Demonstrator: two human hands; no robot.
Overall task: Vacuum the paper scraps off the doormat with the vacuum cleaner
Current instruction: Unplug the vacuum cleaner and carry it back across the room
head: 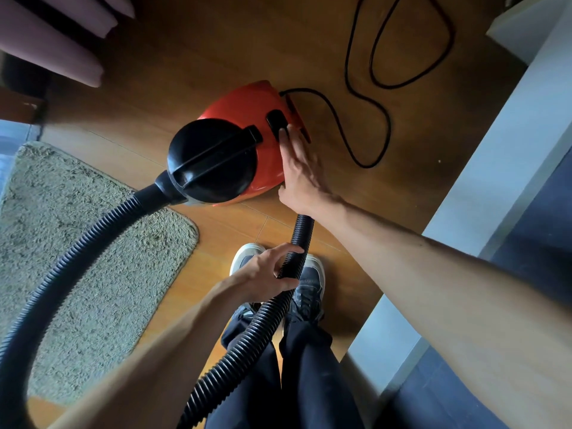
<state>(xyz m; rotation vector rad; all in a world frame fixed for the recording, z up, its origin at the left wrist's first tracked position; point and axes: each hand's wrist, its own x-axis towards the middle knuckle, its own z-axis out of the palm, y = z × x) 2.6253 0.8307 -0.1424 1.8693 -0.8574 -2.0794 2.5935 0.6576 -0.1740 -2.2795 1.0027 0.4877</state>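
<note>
Hands: right hand (pixel 301 168) open, fingers straight, tips resting on the black switch (pixel 276 120) atop the vacuum cleaner (pixel 247 119); left hand (pixel 266 274) wrapped round the hose (pixel 86 243) just short of its free end (pixel 305 221).

Vacuum cleaner: red body, black front dome, standing on the wooden floor (pixel 216 57) ahead of me, beside the far corner of the doormat.

Hose: ribbed, black; loops from the dome down across the mat and back up to my left hand. Its free end points forward, toward the machine and away from the mat.

Doormat (pixel 77 212): shaggy, pale; lies to my left, long axis running roughly front to back. My left hand is the nearer one; I judge the hose end must swing leftward to reach it. I can make out no paper scraps on the pile.

Power cord (pixel 365 125): black, coiled loosely on the floor beyond the machine.

Shoes (pixel 309 280): mine, below the left hand.
</note>
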